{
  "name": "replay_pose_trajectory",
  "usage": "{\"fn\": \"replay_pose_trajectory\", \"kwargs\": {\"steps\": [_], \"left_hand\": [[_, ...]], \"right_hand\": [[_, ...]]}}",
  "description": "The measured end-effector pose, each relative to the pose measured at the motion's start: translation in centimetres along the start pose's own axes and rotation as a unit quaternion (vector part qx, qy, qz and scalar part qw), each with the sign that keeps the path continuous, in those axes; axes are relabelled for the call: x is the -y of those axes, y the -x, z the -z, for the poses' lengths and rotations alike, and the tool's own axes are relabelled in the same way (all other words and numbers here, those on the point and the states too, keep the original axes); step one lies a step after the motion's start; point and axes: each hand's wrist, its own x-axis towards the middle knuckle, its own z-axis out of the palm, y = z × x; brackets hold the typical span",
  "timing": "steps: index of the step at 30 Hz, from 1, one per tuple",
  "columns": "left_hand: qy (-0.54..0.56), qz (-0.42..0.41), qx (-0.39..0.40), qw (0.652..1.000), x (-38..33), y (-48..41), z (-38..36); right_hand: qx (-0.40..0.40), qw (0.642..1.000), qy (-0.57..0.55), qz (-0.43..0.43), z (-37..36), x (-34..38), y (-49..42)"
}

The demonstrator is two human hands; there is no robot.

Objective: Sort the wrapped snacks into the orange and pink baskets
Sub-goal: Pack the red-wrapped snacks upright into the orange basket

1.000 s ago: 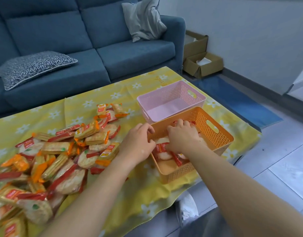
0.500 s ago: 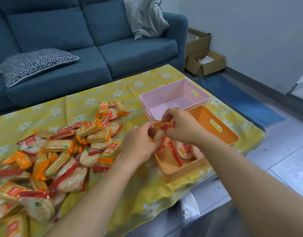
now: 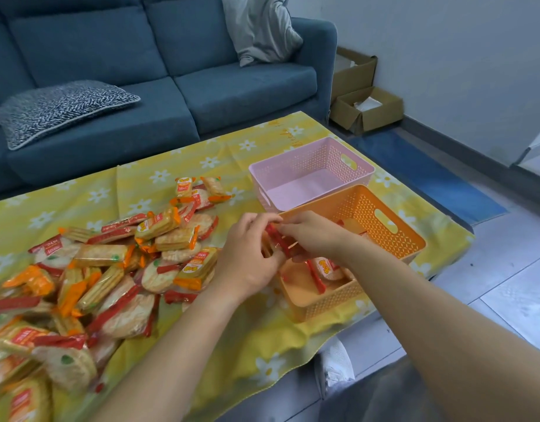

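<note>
left hand (image 3: 247,257) + right hand (image 3: 311,236): both pinching red-wrapped snack (image 3: 278,239), possibly more than one | above near-left rim of orange basket (image 3: 393,248) | pink basket (image 3: 293,175) touching behind, near table's right edge | snack pile (image 3: 110,269) left

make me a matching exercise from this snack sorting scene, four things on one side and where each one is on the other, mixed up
Things:
1. pink basket
2. orange basket
3. pile of wrapped snacks
4. patterned cushion

Places:
A. spread over the yellow tablecloth, to the left of both hands
B. lying on the blue sofa seat
C. near edge of the table, with a few snacks in it
D. just behind the orange basket, nothing visible in it

Pairs: 1-D, 2-C, 3-A, 4-B
</note>
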Motion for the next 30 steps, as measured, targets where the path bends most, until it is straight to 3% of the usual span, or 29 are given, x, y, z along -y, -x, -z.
{"fn": "replay_pose_trajectory", "kwargs": {"steps": [3,6,10,14,17,22,30], "left_hand": [[-0.059,0.022,0.036,0.997,-0.2,-0.1,0.2],[-0.134,0.035,0.026,0.99,-0.6,-0.2,0.4],[-0.145,0.049,0.032,0.988,-1.0,-0.3,0.7],[-0.123,0.067,0.023,0.99,-1.0,-0.4,0.9],[-0.119,0.068,0.02,0.99,-0.6,-0.4,0.7],[-0.07,0.101,0.021,0.992,-0.6,-0.6,0.5],[-0.049,0.102,0.011,0.994,-0.6,-0.5,0.2]], "right_hand": [[-0.028,0.999,0.043,0.007,1.8,0.1,0.4],[-0.105,0.961,0.251,0.055,4.4,-0.8,0.9],[0.015,0.904,0.428,-0.003,4.8,-2.6,1.2],[-0.029,0.846,0.531,0.033,3.5,-2.9,0.4],[-0.02,0.86,0.506,0.054,4.2,-2.1,0.8],[-0.079,0.94,0.3,0.145,5.2,-1.0,1.5],[-0.153,0.965,0.2,0.075,2.8,-2.2,-0.7]]}}
